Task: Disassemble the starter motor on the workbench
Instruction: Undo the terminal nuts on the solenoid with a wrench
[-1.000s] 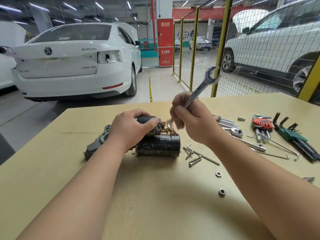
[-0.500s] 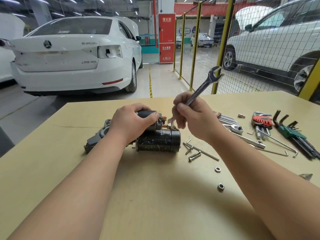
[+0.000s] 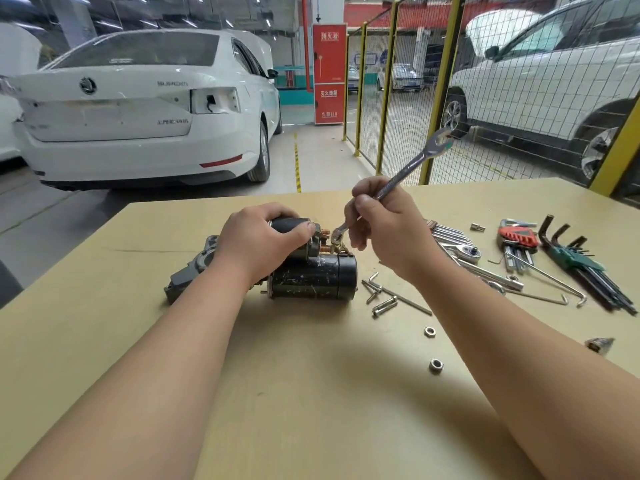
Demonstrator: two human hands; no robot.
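head: steel wrench [image 3: 412, 167], scuffed cylindrical motor [image 3: 311, 279]

Upper centre – red cabinet [image 3: 329, 74]: white Chinese characters on three panels, the lowest apparently ending 119 | Upper left – white sedan [image 3: 138, 150]: Skoda badge [image 3: 88, 85] on boot lid [image 3: 104, 121]; chrome lettering [image 3: 172, 83] to its right and below too blurred to read

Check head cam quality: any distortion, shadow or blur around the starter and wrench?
Head view: wide-angle lens tilts the yellow fence posts; a soft shadow lies on the workbench in the foreground; starter motor and wrench read fairly sharp; the green hex keys at the right edge look smeared.
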